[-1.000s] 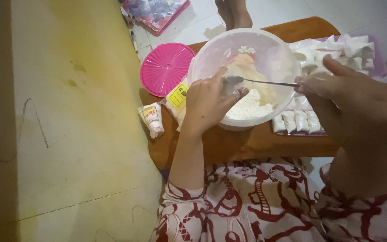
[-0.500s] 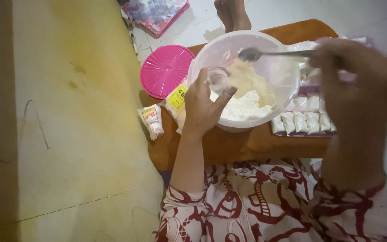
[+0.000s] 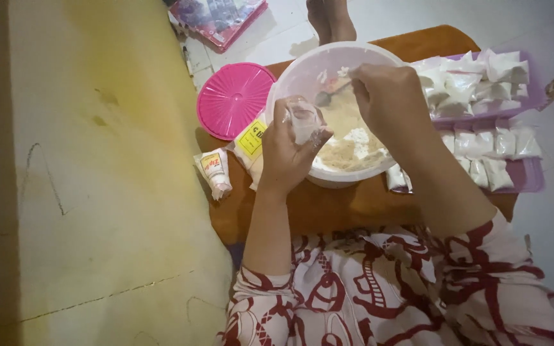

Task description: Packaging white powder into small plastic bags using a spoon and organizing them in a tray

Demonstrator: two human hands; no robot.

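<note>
- Head view looked down on a low brown table (image 3: 328, 211), with a white plastic bowl (image 3: 302, 70) of pale powder set on it.
- Left hand (image 3: 290, 154) was curled around a small clear plastic bag (image 3: 305, 120), pinching it upright at the bowl's near-left rim, mouth upward.
- Right hand (image 3: 389, 96) was closed around the handle of a metal spoon (image 3: 326, 97); the spoon bowl sat inside the white bowl, just beside the bag mouth (whether it touched the bag could not be told).
- Right forearm crossed the near-right part of the bowl and hid part of a purple tray (image 3: 533, 176) behind it.
- Purple tray held rows of small filled white packets (image 3: 495, 144), right of the bowl.
- Round pink lid (image 3: 233, 99) lay left of the bowl, partly on the table edge.
- Yellow-labelled sachet (image 3: 213, 170) lay on the table's left end; a second yellow-labelled packet (image 3: 251, 140) leaned against the bowl, partly hidden by the left hand.
- Yellow floor mat (image 3: 97, 192) filled the left side.
- Compared with half a second earlier: the spoon had come down from above the far rim to the bag, and the right hand had moved left over the bowl; the left hand had stayed at the rim.
</note>
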